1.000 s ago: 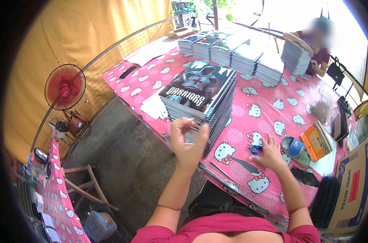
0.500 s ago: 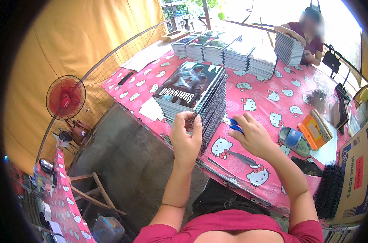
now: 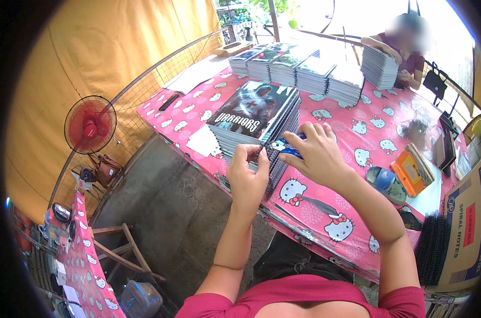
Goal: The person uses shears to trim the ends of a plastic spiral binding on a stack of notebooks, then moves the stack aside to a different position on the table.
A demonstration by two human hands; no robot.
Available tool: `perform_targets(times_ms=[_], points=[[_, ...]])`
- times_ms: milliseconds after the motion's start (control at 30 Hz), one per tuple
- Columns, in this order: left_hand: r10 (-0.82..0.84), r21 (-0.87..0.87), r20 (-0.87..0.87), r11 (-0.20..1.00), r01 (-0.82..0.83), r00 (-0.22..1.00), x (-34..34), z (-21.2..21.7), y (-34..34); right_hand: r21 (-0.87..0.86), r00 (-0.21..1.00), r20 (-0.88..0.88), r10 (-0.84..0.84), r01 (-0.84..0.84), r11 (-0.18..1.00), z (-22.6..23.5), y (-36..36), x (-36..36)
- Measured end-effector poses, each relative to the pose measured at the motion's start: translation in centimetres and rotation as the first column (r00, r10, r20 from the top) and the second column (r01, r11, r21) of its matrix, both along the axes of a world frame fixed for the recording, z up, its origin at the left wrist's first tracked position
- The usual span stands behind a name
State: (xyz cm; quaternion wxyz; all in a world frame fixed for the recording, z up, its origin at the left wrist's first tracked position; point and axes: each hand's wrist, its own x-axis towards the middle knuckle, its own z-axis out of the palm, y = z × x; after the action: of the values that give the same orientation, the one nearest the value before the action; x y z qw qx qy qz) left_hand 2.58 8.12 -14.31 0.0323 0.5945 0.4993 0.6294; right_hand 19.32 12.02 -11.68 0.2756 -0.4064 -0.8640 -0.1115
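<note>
A tall stack of spiral-bound notebooks [image 3: 251, 112] with a dark illustrated cover stands before me, its black coil spines [image 3: 286, 124] facing right. At the near corner of the stack, my left hand [image 3: 249, 170] pinches the end of a black coil; the fingers partly hide it. Held in my right hand [image 3: 321, 158] is a pair of blue-handled pliers [image 3: 292, 150]. Their metal jaws reach the coil end, right by my left fingertips. Whether the jaws are closed on the wire is too small to tell.
Several notebook stacks [image 3: 312, 76] line the far side of the pink patterned table [image 3: 325, 212]. Beyond, a person [image 3: 404, 58] rests a hand on another stack [image 3: 381, 68]. To the right are an orange case [image 3: 411, 169], black coils [image 3: 430, 249] and a cardboard box [image 3: 465, 228]. A red fan [image 3: 90, 124] stands left.
My right hand has moved left and up, bringing the pliers from beside the stack to the coil end. The left hand keeps its pinch at the corner. The view has shifted slightly.
</note>
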Motion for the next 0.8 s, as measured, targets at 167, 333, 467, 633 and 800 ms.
perform_targets(times_ms=[167, 333, 467, 633, 800], points=[[-0.046, -0.042, 0.080, 0.998, 0.049, 0.996, -0.4, -0.4, 0.2, 0.024, 0.997, -0.028, 0.073, -0.073, 0.997, 0.3, 1.4, 0.5], [-0.041, -0.106, 0.087, 0.993, 0.050, 0.995, -0.2, -0.1, 0.1, -0.255, 0.991, 0.118, -0.066, 0.095, 0.962, 1.7, 1.7, -0.1], [-0.010, -0.194, 0.119, 0.980, 0.033, 0.993, -0.6, -0.2, -0.1, -0.456, 0.977, 0.159, -0.145, 0.203, 0.866, 2.4, 0.4, -0.3], [-0.008, -0.182, 0.159, 0.983, 0.037, 0.987, -0.2, -0.2, -0.1, 0.015, 0.997, 0.007, -0.077, 0.077, 0.997, -0.7, 1.2, 0.6], [-0.002, -0.153, 0.126, 0.988, 0.022, 0.992, 0.2, -0.1, -0.2, -0.041, 0.999, -0.016, -0.047, 0.047, 0.998, -0.4, 1.2, 0.0]])
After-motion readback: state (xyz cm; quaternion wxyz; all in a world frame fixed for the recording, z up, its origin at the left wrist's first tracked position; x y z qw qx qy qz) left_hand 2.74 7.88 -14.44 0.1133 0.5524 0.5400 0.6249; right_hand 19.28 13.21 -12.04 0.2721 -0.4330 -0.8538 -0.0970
